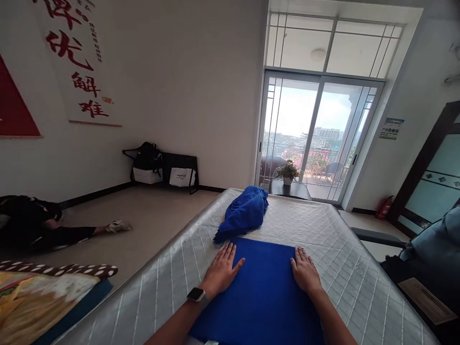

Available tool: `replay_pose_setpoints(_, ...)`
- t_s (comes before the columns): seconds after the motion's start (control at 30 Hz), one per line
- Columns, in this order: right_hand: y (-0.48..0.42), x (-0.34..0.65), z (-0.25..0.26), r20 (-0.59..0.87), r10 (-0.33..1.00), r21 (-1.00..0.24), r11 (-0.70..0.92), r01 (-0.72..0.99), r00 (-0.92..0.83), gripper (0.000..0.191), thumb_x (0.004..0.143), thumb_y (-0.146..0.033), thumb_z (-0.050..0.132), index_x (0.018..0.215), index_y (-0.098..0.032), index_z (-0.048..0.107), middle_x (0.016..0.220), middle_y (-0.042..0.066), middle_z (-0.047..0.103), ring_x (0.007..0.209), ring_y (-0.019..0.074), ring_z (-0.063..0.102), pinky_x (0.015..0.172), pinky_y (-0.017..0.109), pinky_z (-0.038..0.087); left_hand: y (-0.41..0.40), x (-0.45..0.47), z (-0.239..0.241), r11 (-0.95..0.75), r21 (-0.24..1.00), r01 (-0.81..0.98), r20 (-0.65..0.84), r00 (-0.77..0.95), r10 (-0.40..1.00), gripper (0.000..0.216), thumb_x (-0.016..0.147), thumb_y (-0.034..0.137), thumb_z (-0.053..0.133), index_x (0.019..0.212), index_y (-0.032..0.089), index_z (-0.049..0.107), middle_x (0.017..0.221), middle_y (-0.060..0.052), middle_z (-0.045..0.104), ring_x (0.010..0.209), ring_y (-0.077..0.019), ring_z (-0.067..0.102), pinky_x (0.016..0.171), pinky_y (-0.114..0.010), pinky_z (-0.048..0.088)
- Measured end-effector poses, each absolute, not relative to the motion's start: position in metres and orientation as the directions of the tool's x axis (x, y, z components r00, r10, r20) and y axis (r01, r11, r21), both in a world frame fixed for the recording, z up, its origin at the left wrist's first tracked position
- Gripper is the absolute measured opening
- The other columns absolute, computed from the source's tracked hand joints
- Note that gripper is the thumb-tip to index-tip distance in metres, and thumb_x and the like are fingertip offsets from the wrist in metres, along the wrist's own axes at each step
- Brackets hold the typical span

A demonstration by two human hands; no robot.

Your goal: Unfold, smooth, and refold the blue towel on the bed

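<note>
A blue cloth (264, 292) lies spread flat on the silvery quilted table cover (168, 268). My left hand (223, 270), with a watch on the wrist, rests palm down on its left edge near the far corner, fingers stretched. Across from it, my right hand (304, 270) lies flat at the right edge, the thumb over the cloth. Neither hand grips anything. Just beyond the spread cloth sits a crumpled heap of blue cloth (247, 211). A small pale tag shows at the near edge of the flat cloth.
At the left, a person (46, 223) is low on the floor, beside a patterned blanket (46, 292). A black backpack (146, 155) stands by the wall. Past the table's far end is a potted plant (287, 172). Dark seating (438, 249) borders the right side.
</note>
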State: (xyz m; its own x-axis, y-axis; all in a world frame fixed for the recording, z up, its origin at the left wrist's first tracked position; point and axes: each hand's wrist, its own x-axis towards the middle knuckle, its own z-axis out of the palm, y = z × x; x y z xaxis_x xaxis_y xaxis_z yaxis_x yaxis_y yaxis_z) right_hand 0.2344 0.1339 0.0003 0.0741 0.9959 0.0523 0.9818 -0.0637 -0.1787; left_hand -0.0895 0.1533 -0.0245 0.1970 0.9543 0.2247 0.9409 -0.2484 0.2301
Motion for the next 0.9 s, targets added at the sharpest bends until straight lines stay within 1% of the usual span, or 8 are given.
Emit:
replay_pose_setpoints(0.1, 0.132, 0.235, 0.001, 0.058, 0.995, -0.189, -0.071, 0.979, 0.083, 0.065, 0.098, -0.043, 0.016, 0.156, -0.012, 0.019, 0.163, 0.005, 0.019, 0.150, 0.0172, 0.013, 0.121, 0.038, 0.008, 0.153, -0.088, -0.024, -0.254, 0.211, 0.944, 0.234, 0.203, 0.951, 0.083, 0.095, 0.069, 0.017, 0.152, 0.010, 0.031, 0.159, -0.014, 0.032, 0.148, -0.0293, 0.025, 0.120, -0.048, 0.024)
replay_pose_setpoints(0.37, 0.131, 0.234, 0.001, 0.076, 0.993, -0.204, -0.078, 0.976, 0.096, 0.065, 0.098, -0.042, 0.016, 0.155, -0.011, 0.022, 0.163, 0.006, 0.022, 0.150, 0.0179, 0.015, 0.121, 0.037, 0.008, 0.153, -0.088, -0.022, -0.251, 0.186, 0.950, 0.204, 0.213, 0.956, 0.088, 0.094, 0.070, 0.015, 0.151, 0.005, 0.032, 0.158, -0.017, 0.031, 0.148, -0.0285, 0.024, 0.121, -0.045, 0.022)
replay_pose_setpoints(0.5, 0.130, 0.235, 0.000, 0.085, 0.992, -0.206, -0.071, 0.976, 0.090, 0.065, 0.098, -0.042, 0.017, 0.155, -0.011, 0.024, 0.162, 0.007, 0.023, 0.150, 0.0180, 0.015, 0.121, 0.037, 0.009, 0.157, -0.080, -0.014, -0.202, 0.145, 0.969, 0.170, 0.176, 0.969, 0.094, 0.092, 0.073, 0.014, 0.150, 0.000, 0.033, 0.157, -0.022, 0.030, 0.148, -0.0310, 0.025, 0.120, -0.048, 0.022)
replay_pose_setpoints(0.57, 0.130, 0.235, 0.000, 0.089, 0.992, -0.209, -0.065, 0.976, 0.085, 0.065, 0.098, -0.042, 0.017, 0.155, -0.011, 0.023, 0.162, 0.007, 0.023, 0.150, 0.0181, 0.015, 0.121, 0.037, 0.009, 0.157, -0.063, -0.006, -0.211, 0.129, 0.969, 0.179, 0.186, 0.966, 0.095, 0.092, 0.072, 0.012, 0.149, -0.001, 0.032, 0.158, -0.023, 0.028, 0.148, -0.0316, 0.024, 0.120, -0.048, 0.020)
replay_pose_setpoints(0.63, 0.131, 0.235, -0.001, 0.093, 0.992, -0.211, -0.061, 0.976, 0.082, 0.065, 0.098, -0.041, 0.017, 0.155, -0.011, 0.023, 0.162, 0.007, 0.023, 0.150, 0.0183, 0.015, 0.121, 0.038, 0.009, 0.154, -0.035, 0.002, -0.286, 0.149, 0.947, 0.183, 0.258, 0.949, 0.093, 0.094, 0.070, 0.011, 0.149, 0.000, 0.032, 0.159, -0.022, 0.027, 0.148, -0.0303, 0.023, 0.121, -0.046, 0.020)
replay_pose_setpoints(0.77, 0.130, 0.236, -0.002, 0.098, 0.993, -0.208, -0.050, 0.977, 0.072, 0.064, 0.098, -0.039, 0.018, 0.155, -0.009, 0.021, 0.162, 0.009, 0.023, 0.150, 0.0190, 0.014, 0.120, 0.038, 0.009, 0.147, 0.042, 0.009, -0.506, 0.278, 0.816, 0.165, 0.478, 0.863, 0.081, 0.098, 0.063, 0.009, 0.151, 0.007, 0.034, 0.158, -0.018, 0.032, 0.148, -0.0274, 0.025, 0.120, -0.045, 0.023)
replay_pose_setpoints(0.83, 0.129, 0.237, -0.002, 0.096, 0.994, -0.198, -0.032, 0.980, 0.052, 0.063, 0.098, -0.037, 0.019, 0.155, -0.010, 0.023, 0.162, 0.008, 0.022, 0.151, 0.0189, 0.013, 0.120, 0.038, 0.009, 0.145, 0.077, 0.008, -0.572, 0.297, 0.765, 0.175, 0.545, 0.820, 0.075, 0.099, 0.058, 0.010, 0.151, 0.010, 0.034, 0.158, -0.015, 0.035, 0.148, -0.0243, 0.025, 0.120, -0.042, 0.023)
replay_pose_setpoints(0.9, 0.127, 0.239, -0.002, 0.091, 0.995, -0.186, -0.011, 0.982, 0.028, 0.061, 0.097, -0.031, 0.020, 0.155, -0.012, 0.026, 0.163, 0.006, 0.020, 0.151, 0.0181, 0.013, 0.120, 0.036, 0.009, 0.146, 0.102, 0.006, -0.615, 0.300, 0.730, 0.187, 0.587, 0.788, 0.071, 0.100, 0.056, 0.010, 0.152, 0.012, 0.033, 0.158, -0.012, 0.036, 0.149, -0.0210, 0.024, 0.121, -0.039, 0.022)
